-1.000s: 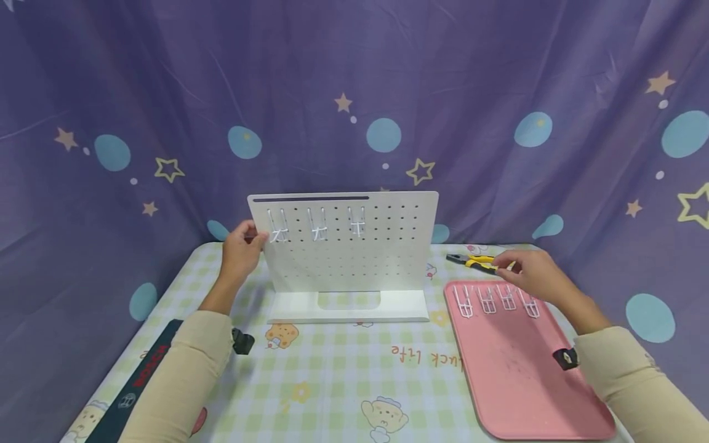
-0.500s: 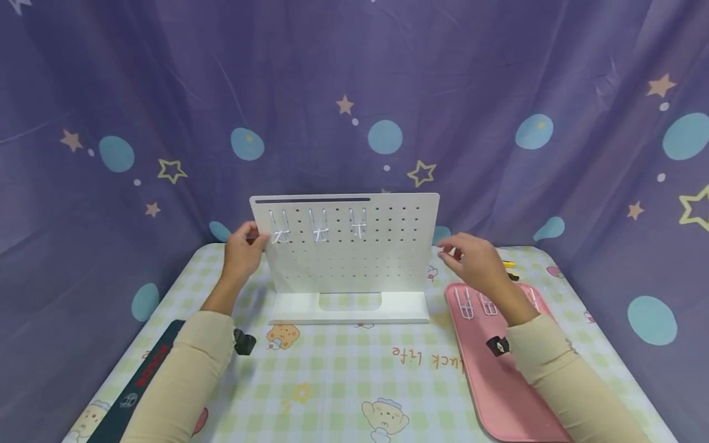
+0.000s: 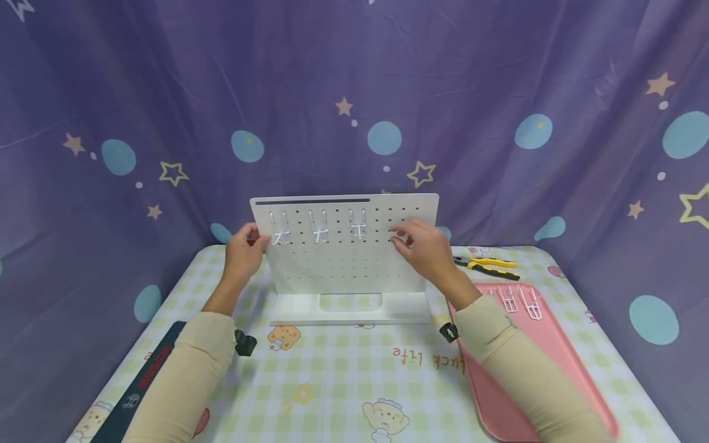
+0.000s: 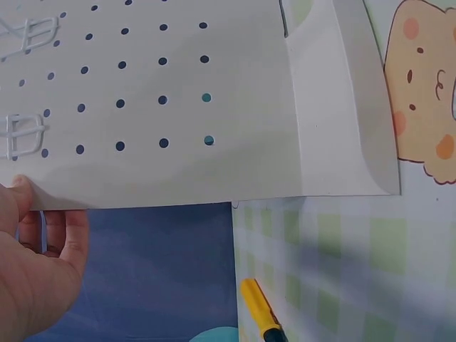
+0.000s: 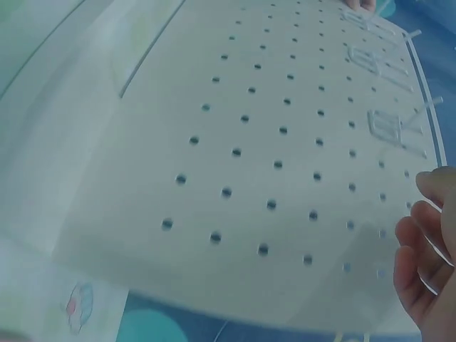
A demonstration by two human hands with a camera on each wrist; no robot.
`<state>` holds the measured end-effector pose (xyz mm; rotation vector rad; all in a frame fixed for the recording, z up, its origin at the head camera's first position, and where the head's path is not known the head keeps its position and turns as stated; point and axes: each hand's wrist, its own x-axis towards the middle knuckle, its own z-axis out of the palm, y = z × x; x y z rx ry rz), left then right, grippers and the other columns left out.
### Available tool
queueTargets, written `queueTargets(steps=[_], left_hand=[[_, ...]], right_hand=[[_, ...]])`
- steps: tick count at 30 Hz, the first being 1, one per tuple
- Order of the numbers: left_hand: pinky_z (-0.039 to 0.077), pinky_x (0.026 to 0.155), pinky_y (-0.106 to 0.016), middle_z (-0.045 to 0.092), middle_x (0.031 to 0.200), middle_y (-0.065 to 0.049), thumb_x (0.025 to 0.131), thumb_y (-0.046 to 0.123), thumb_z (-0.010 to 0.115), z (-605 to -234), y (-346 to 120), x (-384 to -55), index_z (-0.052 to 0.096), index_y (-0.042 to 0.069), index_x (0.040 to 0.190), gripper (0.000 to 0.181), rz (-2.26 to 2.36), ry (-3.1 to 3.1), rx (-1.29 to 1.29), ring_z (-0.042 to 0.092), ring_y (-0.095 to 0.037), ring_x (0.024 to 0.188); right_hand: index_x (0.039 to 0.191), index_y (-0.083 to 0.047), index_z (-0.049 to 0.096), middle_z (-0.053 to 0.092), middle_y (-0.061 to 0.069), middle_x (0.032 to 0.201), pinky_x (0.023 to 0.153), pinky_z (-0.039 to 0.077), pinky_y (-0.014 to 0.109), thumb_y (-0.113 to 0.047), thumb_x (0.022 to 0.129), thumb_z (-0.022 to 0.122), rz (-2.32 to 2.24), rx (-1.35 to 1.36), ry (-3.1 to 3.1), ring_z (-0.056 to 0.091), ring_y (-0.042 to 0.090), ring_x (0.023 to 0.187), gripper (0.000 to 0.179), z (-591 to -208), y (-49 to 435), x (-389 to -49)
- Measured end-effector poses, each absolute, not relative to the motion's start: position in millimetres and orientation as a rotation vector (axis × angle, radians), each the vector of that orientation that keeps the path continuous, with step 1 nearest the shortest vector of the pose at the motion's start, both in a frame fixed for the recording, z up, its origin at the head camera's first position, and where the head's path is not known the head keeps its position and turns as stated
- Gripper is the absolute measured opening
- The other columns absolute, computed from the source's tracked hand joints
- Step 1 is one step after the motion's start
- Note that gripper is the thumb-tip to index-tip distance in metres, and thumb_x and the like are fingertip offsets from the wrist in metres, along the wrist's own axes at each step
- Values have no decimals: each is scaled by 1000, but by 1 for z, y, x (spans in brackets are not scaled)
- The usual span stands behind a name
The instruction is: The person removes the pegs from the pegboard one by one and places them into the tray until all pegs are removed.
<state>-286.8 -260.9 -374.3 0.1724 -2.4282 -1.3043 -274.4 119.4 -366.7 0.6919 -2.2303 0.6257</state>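
A white pegboard (image 3: 332,264) stands upright on its base, with three white wire hooks (image 3: 320,232) in its upper rows. My left hand (image 3: 244,252) pinches the board's left edge, thumb in front and fingers behind, as the left wrist view shows. My right hand (image 3: 425,249) is in front of the board's right half, to the right of the third hook (image 3: 358,227). Its fingers are loosely bent and nothing shows between them in the right wrist view (image 5: 431,242). Whether the fingertips touch the board I cannot tell.
At right lies a pink tray (image 3: 554,369) with more white wire hooks (image 3: 532,304), partly hidden by my right arm. Yellow-and-black pliers (image 3: 487,267) lie behind it. A dark BOSCH-marked strip (image 3: 144,381) lies at the left. A purple curtain (image 3: 332,55) hangs behind the table.
My right hand has moved left from near the pliers, over the tray, to the front of the pegboard. My left hand has stayed on the board's edge.
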Motion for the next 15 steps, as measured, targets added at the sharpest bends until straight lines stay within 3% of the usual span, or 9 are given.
queueTargets(steps=[15], left_hand=[[49,67,-10,68,114,-20,101,13,62,-374,-261,-287,63,1,116,19,-1291,-2425,185,63,-22,93]], right_hand=[[105,-14,75,75,2,94,58,57,29,-16,87,78,602,713,-2169,70,15,74,19,-368,66,-291]])
